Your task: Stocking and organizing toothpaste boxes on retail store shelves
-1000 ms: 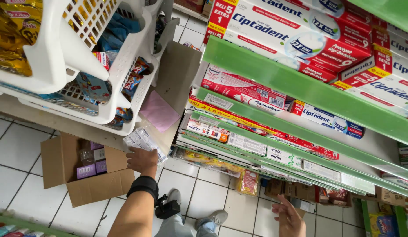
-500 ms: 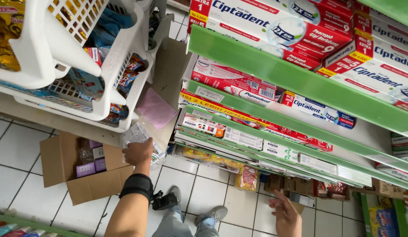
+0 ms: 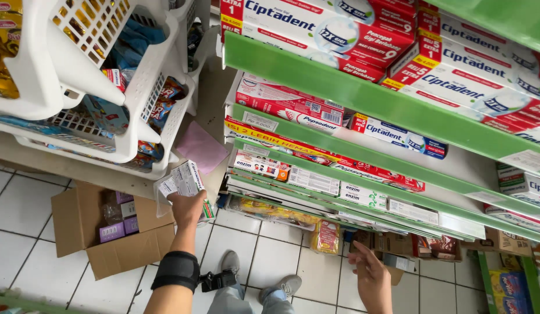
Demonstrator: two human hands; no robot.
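My left hand (image 3: pixel 187 207) is raised at lower centre-left, gripping a clear-wrapped bundle of small white boxes (image 3: pixel 182 181). A black band sits on that forearm. My right hand (image 3: pixel 370 273) hangs low at the bottom right of centre with fingers apart, holding nothing, close to the lowest shelf and its red packets (image 3: pixel 325 236). Green-edged shelves (image 3: pixel 363 99) on the right carry rows of red and white toothpaste cartons (image 3: pixel 316 35), with smaller white cartons (image 3: pixel 316 180) on the lower tiers.
White plastic baskets (image 3: pixel 136 134) full of snack packets hang at upper left. An open cardboard box (image 3: pixel 84 232) with small purple boxes sits on the white tiled floor. My grey shoes (image 3: pixel 281 285) are below. More cardboard boxes (image 3: pixel 502 241) stand at lower right.
My left hand has lifted the wrapped bundle higher toward the shelves. My right hand has stayed low with little movement. The view has shifted closer to the shelves.
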